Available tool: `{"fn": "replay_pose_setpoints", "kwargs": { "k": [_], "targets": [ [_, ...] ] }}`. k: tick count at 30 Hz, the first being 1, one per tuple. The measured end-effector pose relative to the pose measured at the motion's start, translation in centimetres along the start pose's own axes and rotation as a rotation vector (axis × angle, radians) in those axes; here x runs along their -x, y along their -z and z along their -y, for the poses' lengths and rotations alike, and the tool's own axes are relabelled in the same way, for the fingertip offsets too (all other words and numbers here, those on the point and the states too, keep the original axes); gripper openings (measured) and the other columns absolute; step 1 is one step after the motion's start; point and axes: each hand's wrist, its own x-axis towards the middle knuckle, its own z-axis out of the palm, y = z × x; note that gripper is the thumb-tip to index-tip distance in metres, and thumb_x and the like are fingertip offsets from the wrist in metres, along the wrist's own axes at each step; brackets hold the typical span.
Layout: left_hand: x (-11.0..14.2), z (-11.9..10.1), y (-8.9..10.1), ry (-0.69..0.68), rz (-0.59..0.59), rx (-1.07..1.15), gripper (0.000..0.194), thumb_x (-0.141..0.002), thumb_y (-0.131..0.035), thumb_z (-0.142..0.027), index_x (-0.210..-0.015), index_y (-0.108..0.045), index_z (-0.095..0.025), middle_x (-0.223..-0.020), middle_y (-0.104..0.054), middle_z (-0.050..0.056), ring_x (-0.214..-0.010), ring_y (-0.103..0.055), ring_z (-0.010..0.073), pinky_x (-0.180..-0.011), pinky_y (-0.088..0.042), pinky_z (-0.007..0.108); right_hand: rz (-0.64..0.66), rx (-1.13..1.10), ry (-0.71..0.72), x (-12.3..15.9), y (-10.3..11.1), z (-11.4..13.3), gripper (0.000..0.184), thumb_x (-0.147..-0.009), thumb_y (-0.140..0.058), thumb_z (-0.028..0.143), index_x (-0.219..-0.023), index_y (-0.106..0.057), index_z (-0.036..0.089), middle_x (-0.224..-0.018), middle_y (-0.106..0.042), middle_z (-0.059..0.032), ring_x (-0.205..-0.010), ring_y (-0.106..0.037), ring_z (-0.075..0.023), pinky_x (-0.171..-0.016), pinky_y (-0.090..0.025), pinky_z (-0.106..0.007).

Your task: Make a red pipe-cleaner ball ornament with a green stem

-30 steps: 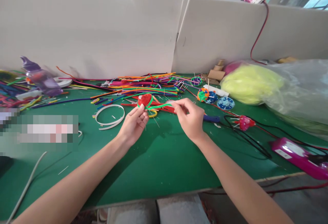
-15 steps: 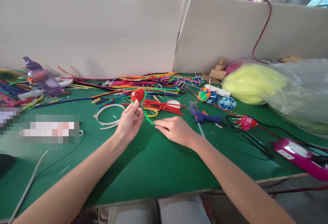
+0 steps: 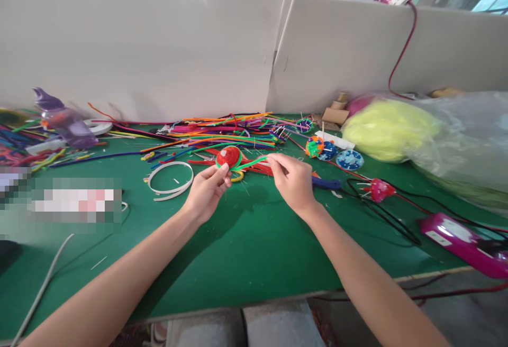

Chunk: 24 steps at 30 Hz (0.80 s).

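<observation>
My left hand [image 3: 208, 191] pinches the lower edge of a red coil of pipe cleaner [image 3: 229, 157], a small dome with a pale tip. A green pipe cleaner [image 3: 254, 163] rims the coil and stretches off to the right. Its far end is between the thumb and fingers of my right hand [image 3: 291, 180]. Both hands are raised over the green table. Behind them lie several red pipe cleaners [image 3: 206, 162] and a yellow loop [image 3: 237, 176], partly covered. The blue glue gun [image 3: 327, 183] is mostly hidden behind my right hand.
Many coloured pipe cleaners [image 3: 234, 139] lie along the back. A white ring strip [image 3: 154, 180] sits left of my hands, a purple bottle [image 3: 69, 122] further left. Small coiled pieces [image 3: 349, 160], black cables [image 3: 387, 215], a magenta power strip [image 3: 462, 241] and plastic bags [image 3: 391, 127] are at right.
My right hand has moved up and right, drawing the green pipe cleaner out straighter. My left hand and the red coil have shifted slightly right, the coil turning more toward me.
</observation>
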Motion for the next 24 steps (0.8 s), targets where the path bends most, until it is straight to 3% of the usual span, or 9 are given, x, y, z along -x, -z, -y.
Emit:
{"fn": "replay_pose_setpoints", "kwargs": {
  "k": [4,9,14,18,20,24],
  "targets": [
    [0.1,-0.1,-0.1,-0.001,0.010,-0.040,0.028,-0.065,-0.082,-0.032,-0.060,-0.063,-0.012,-0.058,-0.056,-0.001,-0.054,-0.050,0.0058,-0.056,-0.042,0.018,0.084,-0.014,-0.029,-0.4,0.2,-0.1,0.025,-0.093,-0.047,0.023,-0.082,-0.069,0.019,-0.080,-0.070,-0.0054,-0.074,-0.064,-0.0178,-0.068,-0.046,-0.030],
    [0.1,0.3,0.0,-0.123,-0.034,-0.183,0.028,-0.069,-0.078,-0.035,-0.057,-0.064,-0.013,-0.056,-0.057,0.000,-0.058,-0.051,0.0085,-0.061,-0.042,0.021,0.209,-0.039,0.078,-0.5,0.7,0.9,0.023,-0.093,-0.047,0.023,-0.085,-0.068,0.019,-0.085,-0.071,-0.0046,-0.081,-0.062,-0.0179,-0.077,-0.042,-0.032],
    [0.2,0.4,0.0,-0.277,-0.049,-0.345,0.022,-0.075,-0.073,-0.032,-0.062,-0.066,-0.015,-0.057,-0.061,0.000,-0.061,-0.054,0.0110,-0.066,-0.043,0.024,0.333,-0.121,0.022,-0.2,0.7,1.9,0.035,-0.095,-0.047,0.033,-0.071,-0.067,0.018,-0.062,-0.066,0.0002,-0.067,-0.062,-0.0151,-0.078,-0.040,-0.032],
    [0.5,0.5,-0.2,-0.291,-0.033,-0.424,0.023,-0.076,-0.072,-0.032,-0.061,-0.066,-0.016,-0.057,-0.063,0.000,-0.060,-0.055,0.0122,-0.066,-0.042,0.025,0.423,-0.128,0.007,0.2,0.3,2.6,0.024,-0.091,-0.054,0.031,-0.075,-0.068,0.019,-0.069,-0.070,-0.0013,-0.067,-0.063,-0.0160,-0.080,-0.041,-0.034],
    [0.8,0.4,-0.3,-0.295,-0.012,-0.467,0.023,-0.075,-0.072,-0.032,-0.061,-0.066,-0.016,-0.058,-0.064,0.001,-0.060,-0.055,0.0125,-0.065,-0.042,0.026,0.555,-0.262,-0.130,0.3,0.1,2.9,0.027,-0.093,-0.050,0.032,-0.077,-0.067,0.018,-0.063,-0.068,-0.0010,-0.059,-0.062,-0.0144,-0.071,-0.044,-0.032],
    [1.2,0.4,-0.5,-0.326,0.037,-0.543,0.021,-0.075,-0.072,-0.033,-0.062,-0.067,-0.017,-0.059,-0.065,0.001,-0.059,-0.056,0.0139,-0.062,-0.042,0.027,0.884,-0.749,-0.529,0.3,0.0,3.0,0.027,-0.097,-0.042,0.032,-0.092,-0.062,0.014,-0.059,-0.067,-0.0014,-0.051,-0.065,-0.0138,-0.051,-0.044,-0.025]
  ]
}}
